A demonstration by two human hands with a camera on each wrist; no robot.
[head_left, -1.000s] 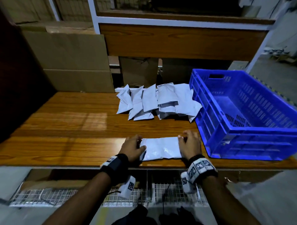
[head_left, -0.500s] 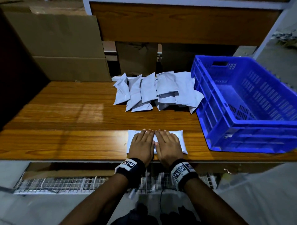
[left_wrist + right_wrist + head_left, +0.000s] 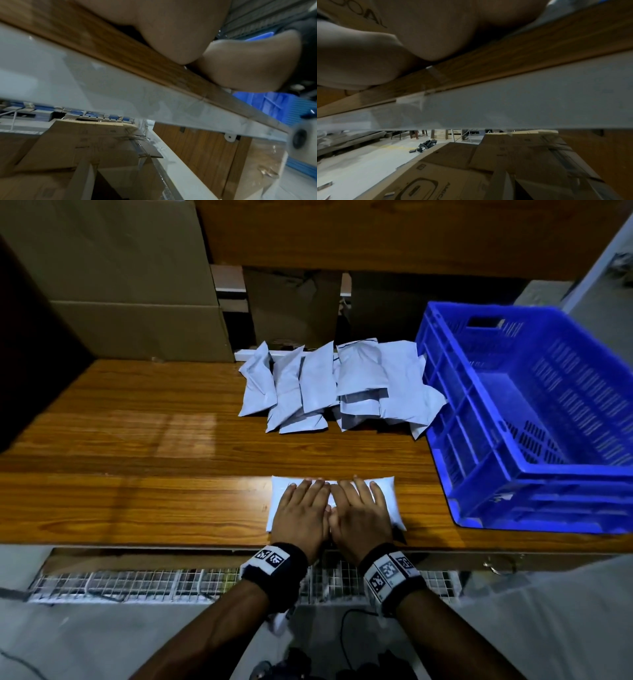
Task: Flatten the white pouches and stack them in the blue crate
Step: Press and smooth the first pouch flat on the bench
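One white pouch [image 3: 388, 498] lies flat near the front edge of the wooden table [image 3: 154, 460]. My left hand [image 3: 301, 511] and right hand [image 3: 361, 513] press on it side by side, palms down, fingers straight. They cover most of the pouch. A pile of several white pouches [image 3: 335, 385] lies at the back of the table. The blue crate [image 3: 534, 419] stands to the right and looks empty. In the wrist views only the heels of the left hand [image 3: 171, 29] and the right hand [image 3: 428, 27] show on the table edge.
Cardboard boxes [image 3: 130, 278] stand behind the table at the left. A wooden shelf board [image 3: 411, 231] hangs over the back. Below the front edge runs a white wire grid [image 3: 137, 580]. More cardboard boxes [image 3: 488, 169] sit under the table.
A second ago my hands held the pouch by its two ends. They have since come together on top of it and press it flat. The pouch now lies flatter against the table.
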